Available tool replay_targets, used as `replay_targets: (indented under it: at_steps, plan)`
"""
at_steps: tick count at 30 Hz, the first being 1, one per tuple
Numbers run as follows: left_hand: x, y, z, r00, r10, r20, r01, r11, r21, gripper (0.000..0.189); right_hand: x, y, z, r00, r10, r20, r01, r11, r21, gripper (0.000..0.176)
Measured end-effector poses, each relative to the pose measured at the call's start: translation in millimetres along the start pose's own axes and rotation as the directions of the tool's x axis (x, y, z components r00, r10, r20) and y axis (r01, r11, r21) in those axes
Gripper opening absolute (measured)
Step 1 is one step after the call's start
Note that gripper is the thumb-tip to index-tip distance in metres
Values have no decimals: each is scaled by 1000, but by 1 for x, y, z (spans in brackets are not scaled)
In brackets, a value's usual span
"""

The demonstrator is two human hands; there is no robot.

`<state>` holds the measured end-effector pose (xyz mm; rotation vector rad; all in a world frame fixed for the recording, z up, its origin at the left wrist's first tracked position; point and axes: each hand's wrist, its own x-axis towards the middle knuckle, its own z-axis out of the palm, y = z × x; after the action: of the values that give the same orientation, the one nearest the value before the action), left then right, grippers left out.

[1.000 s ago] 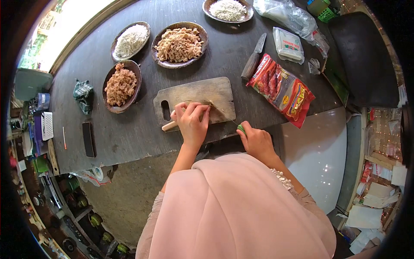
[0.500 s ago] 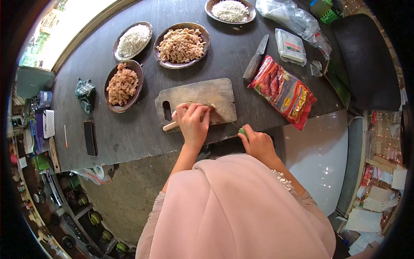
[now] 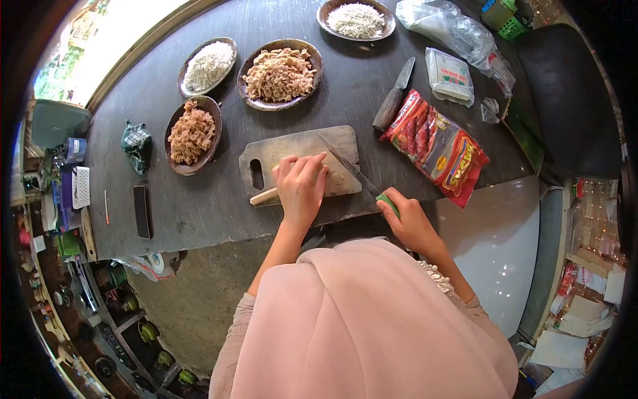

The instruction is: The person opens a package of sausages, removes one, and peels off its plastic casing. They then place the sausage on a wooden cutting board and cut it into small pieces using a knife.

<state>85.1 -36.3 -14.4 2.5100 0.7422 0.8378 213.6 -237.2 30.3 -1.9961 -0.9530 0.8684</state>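
Note:
My left hand presses down with bent fingers on pale sausages on a wooden cutting board. One sausage sticks out to the left beneath the palm; the rest is mostly covered. In my right hand is a knife with a green handle, its blade slanting up and left across the board's right side, beside my left fingertips. Right of the board lies a red packet with sausages pictured on it.
A second knife lies above the packet. Dishes hold brown chopped pieces, darker pieces and white shreds; another white-filled dish stands at the back. A phone and a checked cloth lie left.
The knife has risen from low at the board's right edge, and its blade now shows over the board. My right hand has shifted slightly right; my left hand stays on the sausages.

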Motion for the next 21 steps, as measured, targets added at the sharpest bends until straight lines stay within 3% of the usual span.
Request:
replay_targets:
  at_steps: [8,10,11,14,16,17,19,21]
  plan:
    - [10,-15,9,987,160,16,-158,984,-78,22,10,1,-14,996,-80,-32,81,996,38,21]
    - [21,-14,8,991,-73,-108,49,976,-212,16,14,1,-17,991,-113,-77,115,993,23,21]
    - [33,-19,5,983,-110,-147,69,963,-262,13,17,2,-18,990,-116,-81,118,993,23,21]
    - [92,-46,-4,947,-169,-273,69,938,-340,9,34,4,-17,983,-159,-89,150,984,-97,21]
    - [130,-65,-4,950,-163,-268,66,938,-339,9,54,0,-13,961,-235,-149,175,927,-332,21]
    - [147,-79,-4,969,-161,-188,100,950,-297,11,66,-4,-13,959,-241,-149,180,925,-334,21]
    - [175,-97,0,989,-16,-145,-28,956,-293,11,91,-14,-12,940,-313,-136,217,856,-470,22]
    - [183,-95,-9,990,-22,-140,-13,969,-247,10,112,-23,-11,920,-364,-145,235,810,-537,23]
